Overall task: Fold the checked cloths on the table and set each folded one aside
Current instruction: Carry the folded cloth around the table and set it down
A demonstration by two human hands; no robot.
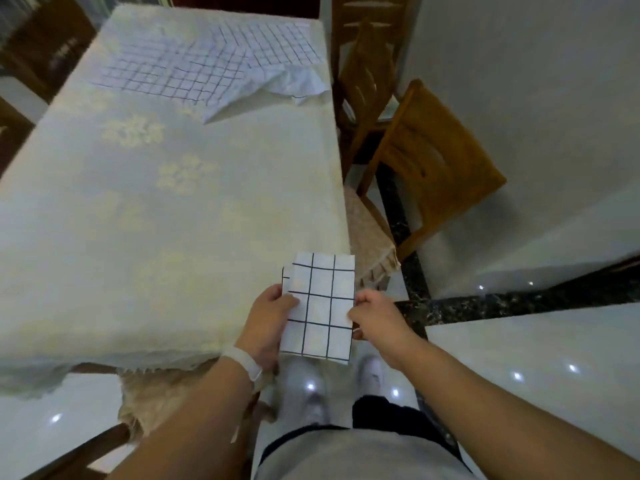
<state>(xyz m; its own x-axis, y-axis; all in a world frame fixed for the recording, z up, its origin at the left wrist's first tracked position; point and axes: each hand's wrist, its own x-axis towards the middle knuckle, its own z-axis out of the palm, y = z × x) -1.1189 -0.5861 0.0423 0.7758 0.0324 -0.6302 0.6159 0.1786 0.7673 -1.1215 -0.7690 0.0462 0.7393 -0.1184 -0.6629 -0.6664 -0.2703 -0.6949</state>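
From the head view, a small folded rectangle of white cloth with dark grid lines (318, 306) is held up between both hands, just off the near right corner of the tabletop (156, 220). The left hand (268, 320) grips its left edge, thumb on the front face and fingers behind. The right hand (375, 315) pinches the right edge with curled fingers. A white wristband (242, 363) sits on the left wrist.

The tabletop is covered by a pale cream tablecloth with a faint flower pattern. At its far end, well apart from the hands, lie loose unfolded checked cloths (207, 67), overlapping, with one corner turned over; how many there are cannot be told.

Two brown wooden chairs (433, 161) stand along the right side of the tabletop. The glossy white tiled floor (554, 341) carries a black marbled strip, and white shoes (311, 386) show below the folded cloth.
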